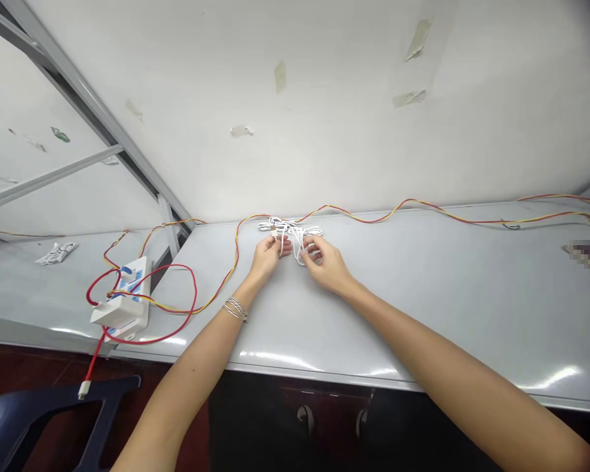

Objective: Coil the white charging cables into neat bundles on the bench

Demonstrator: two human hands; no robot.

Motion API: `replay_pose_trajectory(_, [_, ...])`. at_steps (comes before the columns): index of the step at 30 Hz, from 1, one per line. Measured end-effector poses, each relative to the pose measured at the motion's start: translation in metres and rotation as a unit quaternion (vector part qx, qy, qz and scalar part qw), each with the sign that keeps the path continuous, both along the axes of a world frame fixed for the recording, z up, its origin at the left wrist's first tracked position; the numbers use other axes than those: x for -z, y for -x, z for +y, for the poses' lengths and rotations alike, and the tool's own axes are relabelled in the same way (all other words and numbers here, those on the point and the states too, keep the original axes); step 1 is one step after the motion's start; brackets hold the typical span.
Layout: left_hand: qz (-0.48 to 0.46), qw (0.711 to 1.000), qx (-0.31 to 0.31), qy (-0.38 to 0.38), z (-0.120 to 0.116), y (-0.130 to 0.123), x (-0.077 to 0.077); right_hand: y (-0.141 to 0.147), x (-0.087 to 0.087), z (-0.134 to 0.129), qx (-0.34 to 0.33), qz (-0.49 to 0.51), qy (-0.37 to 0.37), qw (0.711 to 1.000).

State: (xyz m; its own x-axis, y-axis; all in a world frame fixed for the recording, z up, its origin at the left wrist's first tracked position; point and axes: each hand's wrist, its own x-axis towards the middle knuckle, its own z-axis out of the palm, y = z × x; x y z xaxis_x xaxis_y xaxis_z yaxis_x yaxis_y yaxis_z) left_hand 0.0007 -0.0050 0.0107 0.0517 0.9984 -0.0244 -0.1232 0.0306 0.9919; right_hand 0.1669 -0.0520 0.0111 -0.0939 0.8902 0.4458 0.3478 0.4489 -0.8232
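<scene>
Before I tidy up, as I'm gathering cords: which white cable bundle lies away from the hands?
The bundle left of the power strip; the other white cabling is at the left hand and right hand.

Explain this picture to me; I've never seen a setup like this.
There is no machine here: one camera on a person's head looks forward and down at two bare hands. The right hand appears to pinch loops of white cable; the left hand is at the same cable, its grip hard to make out. On the grey surface, a red-and-yellow wire runs behind the hands, and a power strip lies off to the left.
</scene>
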Motion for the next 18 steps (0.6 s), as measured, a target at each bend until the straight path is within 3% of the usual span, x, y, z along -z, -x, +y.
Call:
replay_pose_trajectory(4, [-0.057,0.995,0.073,0.027,-0.003,-0.001,-0.001,0.000,0.002,0.001,-0.010,0.002,0.008,1.000])
replay_pose_trajectory(9, [-0.069,0.990,0.119,0.045,-0.006,-0.003,-0.003,0.000,0.002,0.002,0.002,0.000,0.020,1.000])
replay_pose_trajectory(18, [0.021,0.997,0.065,-0.042,-0.011,-0.007,-0.001,0.001,0.011,0.007,0.017,0.102,0.075,0.992])
